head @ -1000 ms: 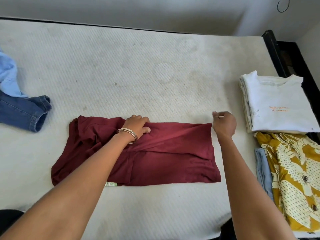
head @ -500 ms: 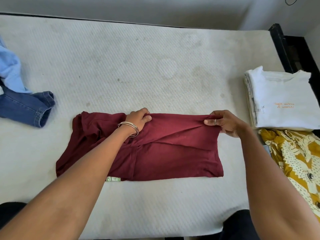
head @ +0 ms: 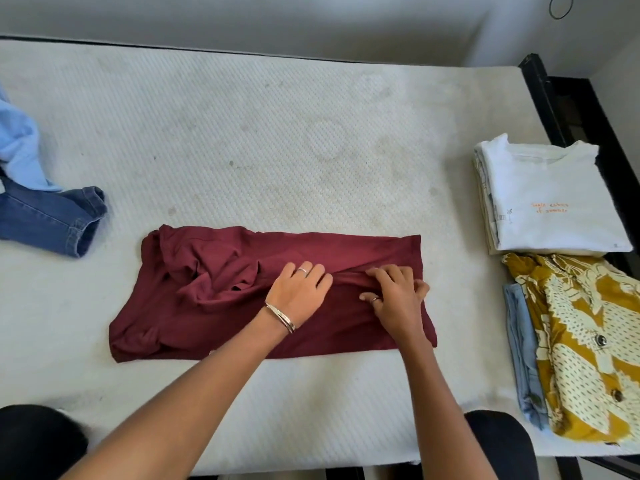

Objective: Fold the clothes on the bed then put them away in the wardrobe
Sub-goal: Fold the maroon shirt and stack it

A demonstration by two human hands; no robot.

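A maroon garment (head: 214, 289) lies folded lengthwise into a long band across the near middle of the white mattress (head: 277, 140), its left end still rumpled. My left hand (head: 299, 292), with bangles at the wrist, rests flat on the cloth's middle, fingers together. Just to its right, my right hand (head: 398, 299) presses on the same garment with fingers curled into a ridge of fabric. The two hands almost touch.
A folded white T-shirt stack (head: 550, 202) sits at the right edge, with a folded mustard patterned shirt (head: 588, 348) on light blue cloth (head: 519, 341) in front of it. Blue jeans (head: 52, 220) and a pale blue garment (head: 17, 147) lie unfolded at the left. A black bed frame (head: 568, 109) borders the right.
Both hands came from the garment's far edge down to its middle. My right hand left the right end and moved left, close to my left hand.
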